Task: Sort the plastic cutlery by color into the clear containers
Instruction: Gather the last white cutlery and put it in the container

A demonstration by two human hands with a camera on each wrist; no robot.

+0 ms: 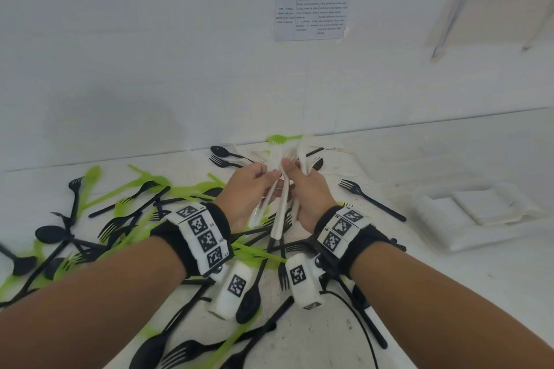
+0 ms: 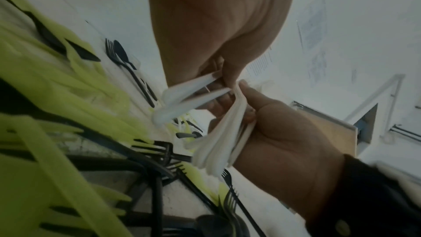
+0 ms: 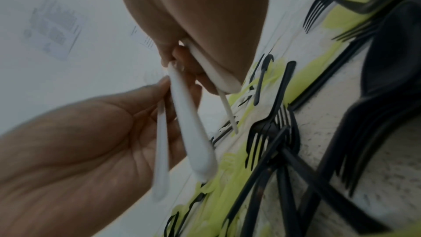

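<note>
White cutlery (image 1: pixel 280 189) bunched upright between left hand (image 1: pixel 245 189) and right hand (image 1: pixel 308 189), both clenched round handles, clear containers (image 1: pixel 467 216) far right.

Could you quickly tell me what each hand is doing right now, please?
Left hand: grips white cutlery.
Right hand: grips more white cutlery, handles downward.

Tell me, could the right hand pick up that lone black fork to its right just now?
Probably not yet: the right hand grips white cutlery together with the left hand. The black fork lies uncovered, so the path is free.
</note>
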